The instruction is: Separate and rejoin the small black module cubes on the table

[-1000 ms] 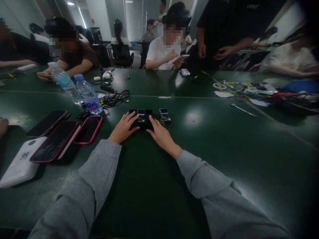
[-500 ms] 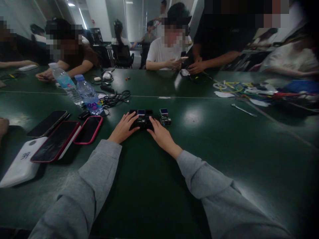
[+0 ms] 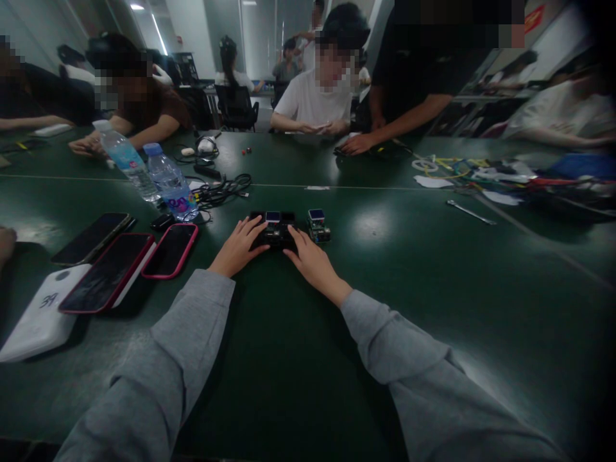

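A low black device with a small screen and a circuit board in its middle [image 3: 273, 226] lies on the dark green table. At its left end, my left hand [image 3: 240, 244] has the fingers over the top and the thumb along the near edge. My right hand [image 3: 312, 258] grips the other end in the same way, fingers over it and thumb in front. Both hands partly cover the device. Just right of it, apart from my fingers, stands a small circuit board with a square screen [image 3: 317, 224].
Left are several phones, including a pink-edged one [image 3: 171, 251], a white power bank [image 3: 45, 314], two water bottles [image 3: 174, 183] and black cables [image 3: 226, 189]. A metal wrench [image 3: 470, 212] and a wire heap [image 3: 510, 176] lie right. People sit across the table; one person leans in, a hand [image 3: 355, 144] on the table.
My hands and the device stay where they were. Across the table, the leaning person's hand has moved left and down, and the seated person in white has lowered their hands.
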### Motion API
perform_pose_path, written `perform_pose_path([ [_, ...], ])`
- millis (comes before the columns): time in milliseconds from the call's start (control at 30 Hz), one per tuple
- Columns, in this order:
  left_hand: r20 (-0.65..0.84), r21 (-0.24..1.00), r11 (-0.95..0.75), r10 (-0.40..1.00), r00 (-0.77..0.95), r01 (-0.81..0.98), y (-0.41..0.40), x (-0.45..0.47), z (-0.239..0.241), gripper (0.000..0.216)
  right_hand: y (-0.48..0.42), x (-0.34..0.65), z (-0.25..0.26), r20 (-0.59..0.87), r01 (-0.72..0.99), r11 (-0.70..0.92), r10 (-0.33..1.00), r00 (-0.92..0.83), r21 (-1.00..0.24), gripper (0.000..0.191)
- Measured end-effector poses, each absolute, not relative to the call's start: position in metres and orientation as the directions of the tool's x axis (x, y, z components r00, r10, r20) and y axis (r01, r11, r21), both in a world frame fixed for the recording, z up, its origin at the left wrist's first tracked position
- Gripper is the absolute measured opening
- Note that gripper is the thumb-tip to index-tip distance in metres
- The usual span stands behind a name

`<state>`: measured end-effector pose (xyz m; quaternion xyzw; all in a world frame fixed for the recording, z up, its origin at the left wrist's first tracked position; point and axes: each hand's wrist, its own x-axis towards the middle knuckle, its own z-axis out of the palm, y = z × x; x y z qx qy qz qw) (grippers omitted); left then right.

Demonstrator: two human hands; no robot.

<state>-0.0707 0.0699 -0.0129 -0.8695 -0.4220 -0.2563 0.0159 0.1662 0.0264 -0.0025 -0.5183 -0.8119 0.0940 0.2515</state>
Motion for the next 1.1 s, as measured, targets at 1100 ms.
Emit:
perform_pose_path([
  [1100,0.368,0.788,-0.329,0.929,0.031,0.521,0.082,-0.085,-0.017,0.04,0.048,0.212,-0.01,0.401,0.589,0.355,0.914,-0.056,-0.726,0.043],
])
